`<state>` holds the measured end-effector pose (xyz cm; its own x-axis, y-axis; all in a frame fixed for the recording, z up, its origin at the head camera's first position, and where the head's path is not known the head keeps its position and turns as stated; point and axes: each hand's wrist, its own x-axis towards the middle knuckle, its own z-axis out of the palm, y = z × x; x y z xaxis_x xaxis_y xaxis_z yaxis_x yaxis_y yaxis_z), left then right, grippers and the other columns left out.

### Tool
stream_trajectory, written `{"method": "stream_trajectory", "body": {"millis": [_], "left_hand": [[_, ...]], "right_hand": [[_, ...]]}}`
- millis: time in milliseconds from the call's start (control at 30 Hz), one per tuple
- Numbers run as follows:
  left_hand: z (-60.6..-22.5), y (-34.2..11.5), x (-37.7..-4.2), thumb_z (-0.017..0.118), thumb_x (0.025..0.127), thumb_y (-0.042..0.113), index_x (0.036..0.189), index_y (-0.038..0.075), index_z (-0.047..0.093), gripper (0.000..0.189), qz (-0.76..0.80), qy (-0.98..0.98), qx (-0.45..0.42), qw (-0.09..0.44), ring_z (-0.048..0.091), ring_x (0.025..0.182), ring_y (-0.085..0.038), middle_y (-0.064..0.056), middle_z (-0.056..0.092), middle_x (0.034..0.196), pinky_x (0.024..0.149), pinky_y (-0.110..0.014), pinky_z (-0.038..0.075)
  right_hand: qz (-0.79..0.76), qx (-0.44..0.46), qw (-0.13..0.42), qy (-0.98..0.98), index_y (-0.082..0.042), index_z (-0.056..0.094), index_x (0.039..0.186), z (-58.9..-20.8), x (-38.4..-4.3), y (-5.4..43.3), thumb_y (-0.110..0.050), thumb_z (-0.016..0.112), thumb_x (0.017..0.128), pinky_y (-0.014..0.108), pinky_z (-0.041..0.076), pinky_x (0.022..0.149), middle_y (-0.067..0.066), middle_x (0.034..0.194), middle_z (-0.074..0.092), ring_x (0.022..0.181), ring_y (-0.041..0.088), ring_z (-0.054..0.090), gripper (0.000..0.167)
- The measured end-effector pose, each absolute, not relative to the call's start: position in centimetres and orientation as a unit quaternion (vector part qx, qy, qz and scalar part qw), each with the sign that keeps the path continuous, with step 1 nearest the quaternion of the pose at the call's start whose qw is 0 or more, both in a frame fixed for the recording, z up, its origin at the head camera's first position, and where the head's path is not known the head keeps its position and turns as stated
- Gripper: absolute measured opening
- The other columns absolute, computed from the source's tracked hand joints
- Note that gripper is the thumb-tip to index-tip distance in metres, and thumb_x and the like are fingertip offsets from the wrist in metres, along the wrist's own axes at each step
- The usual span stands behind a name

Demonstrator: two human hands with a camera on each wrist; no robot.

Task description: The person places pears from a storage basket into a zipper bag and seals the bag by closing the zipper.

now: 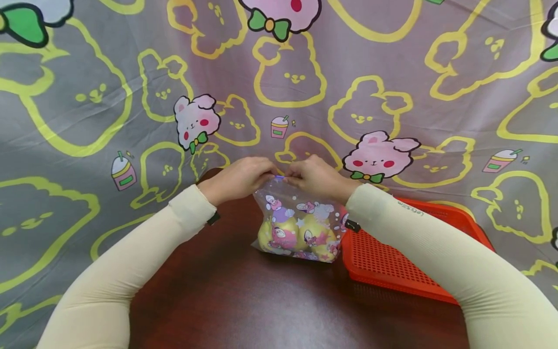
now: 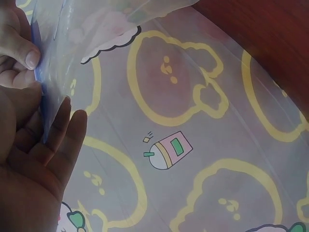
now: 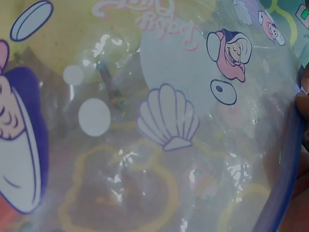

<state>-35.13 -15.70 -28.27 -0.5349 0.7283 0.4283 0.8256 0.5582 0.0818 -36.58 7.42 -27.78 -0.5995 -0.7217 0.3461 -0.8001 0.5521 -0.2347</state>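
Observation:
A clear zip bag (image 1: 285,203) printed with pink and purple sea-shell cartoons stands on the dark table, with several round yellow things, possibly fruit, inside. My left hand (image 1: 241,180) pinches its blue-purple zip edge near the middle of the top. Right beside it, my right hand (image 1: 320,178) pinches the same edge, the two thumbs close together. In the left wrist view the left hand (image 2: 36,154) is at the zip, its outer fingers apart from the film. The right wrist view is filled by the printed bag (image 3: 166,116), with only bits of fingers (image 3: 303,106) at its right border.
A red perforated plastic basket (image 1: 388,257) sits just right of the bag, partly under the right forearm. A grey cloth (image 1: 301,116) with yellow bear outlines hangs behind the reddish-brown table (image 1: 244,300).

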Motion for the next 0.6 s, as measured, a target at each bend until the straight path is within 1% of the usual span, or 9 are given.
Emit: {"method": "stream_trajectory", "body": {"millis": [267, 600], "left_hand": [[-28.16, -15.94, -34.7, 0.063, 0.096, 0.013, 0.104, 0.009, 0.067, 0.01, -0.127, -0.873, -0.439, 0.17, 0.059, 0.082, -0.012, 0.0, 0.064, 0.094, 0.075, -0.031, 0.05], [-28.23, -16.38, -34.59, 0.063, 0.097, 0.013, 0.104, 0.008, 0.067, 0.01, -0.132, -0.878, -0.43, 0.163, 0.058, 0.083, -0.013, 0.0, 0.064, 0.094, 0.078, -0.032, 0.05]], "right_hand": [[0.192, 0.44, 0.107, -0.87, -0.013, 0.074, 0.088, -27.88, -36.37, 7.49, -0.019, 0.069, 0.093, 0.025, 0.047, 0.056, -0.011, 0.073, 0.066, 0.059, 0.004, 0.056, 0.009], [0.187, 0.439, 0.109, -0.872, -0.013, 0.074, 0.09, -27.84, -36.01, 7.61, -0.02, 0.069, 0.093, 0.026, 0.047, 0.061, -0.009, 0.074, 0.067, 0.062, 0.005, 0.057, 0.01]]}}
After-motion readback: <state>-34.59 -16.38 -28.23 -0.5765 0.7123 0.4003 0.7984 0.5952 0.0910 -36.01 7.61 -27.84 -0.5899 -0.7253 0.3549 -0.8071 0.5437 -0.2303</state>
